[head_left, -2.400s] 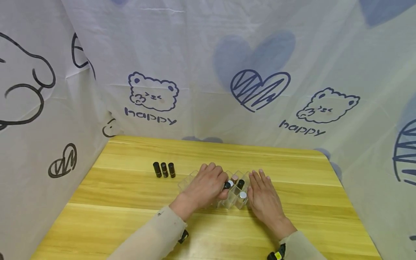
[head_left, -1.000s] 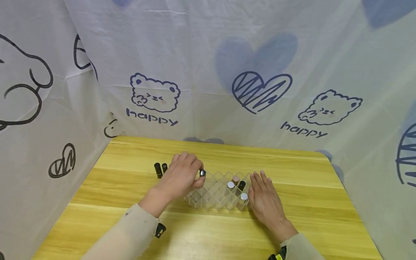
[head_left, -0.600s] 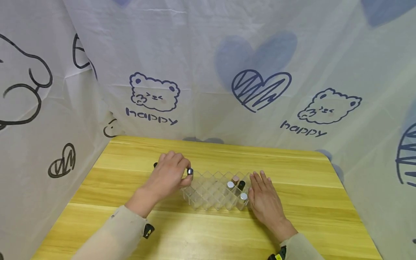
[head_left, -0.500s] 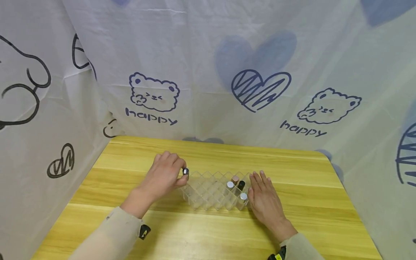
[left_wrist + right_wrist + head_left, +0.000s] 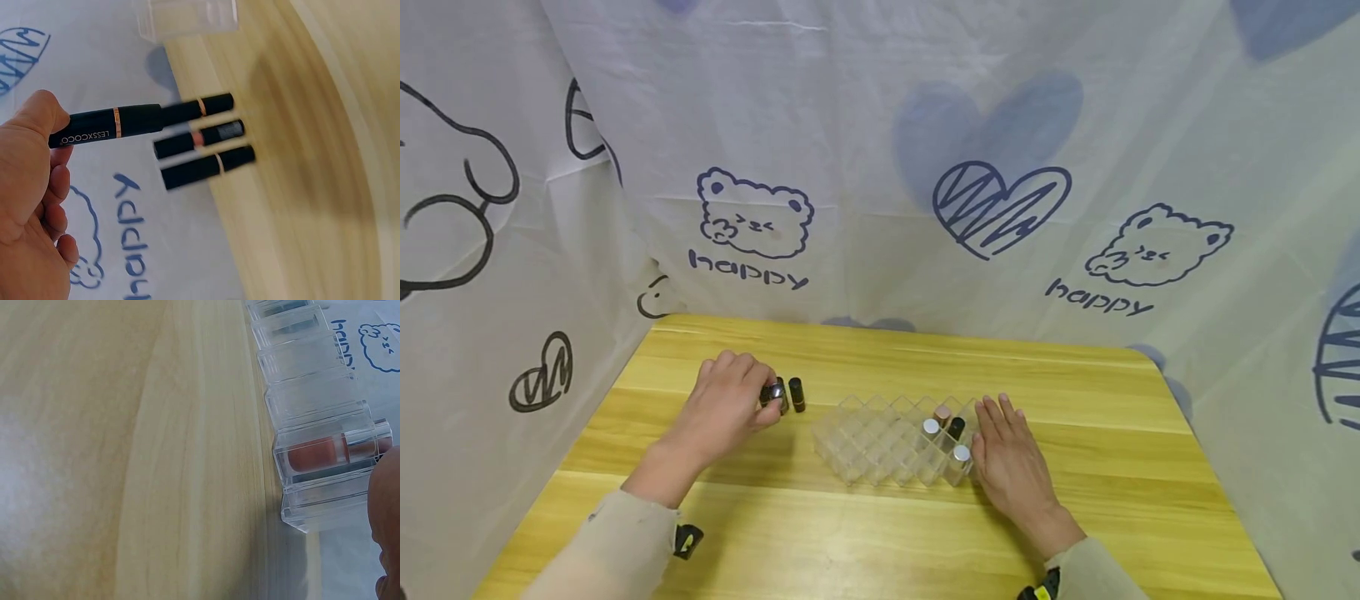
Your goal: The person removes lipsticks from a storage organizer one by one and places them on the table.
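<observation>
In the left wrist view my left hand [image 5: 28, 187] pinches a black lipstick tube [image 5: 134, 120] with a gold band and white lettering, between thumb and fingers. The head view has this left hand [image 5: 726, 408] over the left part of the table, by a row of three standing black lipstick tubes [image 5: 797, 395]. The held tube overlaps the row there. My right hand [image 5: 1011, 454] lies with straight fingers along the right end of a clear lipstick organizer [image 5: 865, 442] with diamond-shaped cells. Several lipsticks stand in its right-hand cells, among them a silver-capped one [image 5: 961, 453] and a black one [image 5: 957, 428].
The wooden table [image 5: 880, 533] ends at the back against a white cloth [image 5: 850, 125] printed with bears and hearts. Another cloth wall [image 5: 467, 350] hangs along the left side. The organizer's left and middle cells hold nothing visible.
My left hand has carried the black lipstick tube away from the organizer, leftward to the three standing tubes. The right hand stays at the organizer's right end.
</observation>
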Tool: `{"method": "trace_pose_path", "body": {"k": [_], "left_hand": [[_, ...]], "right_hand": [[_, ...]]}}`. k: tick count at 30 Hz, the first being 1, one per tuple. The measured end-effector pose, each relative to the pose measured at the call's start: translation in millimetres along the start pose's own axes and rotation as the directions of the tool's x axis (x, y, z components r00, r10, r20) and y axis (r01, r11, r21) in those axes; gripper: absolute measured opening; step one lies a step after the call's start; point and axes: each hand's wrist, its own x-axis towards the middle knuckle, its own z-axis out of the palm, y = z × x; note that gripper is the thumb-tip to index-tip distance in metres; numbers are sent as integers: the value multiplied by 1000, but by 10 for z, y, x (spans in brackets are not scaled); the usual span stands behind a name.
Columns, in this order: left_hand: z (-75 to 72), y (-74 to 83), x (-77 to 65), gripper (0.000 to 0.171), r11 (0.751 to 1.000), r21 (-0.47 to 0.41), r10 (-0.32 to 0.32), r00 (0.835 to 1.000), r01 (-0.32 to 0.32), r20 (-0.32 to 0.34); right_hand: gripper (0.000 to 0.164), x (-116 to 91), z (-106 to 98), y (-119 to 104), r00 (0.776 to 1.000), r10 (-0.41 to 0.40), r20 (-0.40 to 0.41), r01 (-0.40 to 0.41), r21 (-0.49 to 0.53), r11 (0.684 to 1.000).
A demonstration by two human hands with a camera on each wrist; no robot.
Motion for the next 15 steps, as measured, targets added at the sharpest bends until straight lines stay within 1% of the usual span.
{"method": "trace_pose_path", "body": {"k": [4,9,15], "left_hand": [[4,-131,-85,27,999,5,-44,999,44,21],[51,-290,-176,29,996,4,-88,995,88,47],[115,-423,-226,31,991,1,-137,986,137,96]], "right_hand": [[50,4,3,5,1000,1,0,-1,-1,1000],[50,7,-3,4,1000,2,-2,-2,1,1000],[50,11,5,7,1000,11,-5,-11,17,1000]]}}
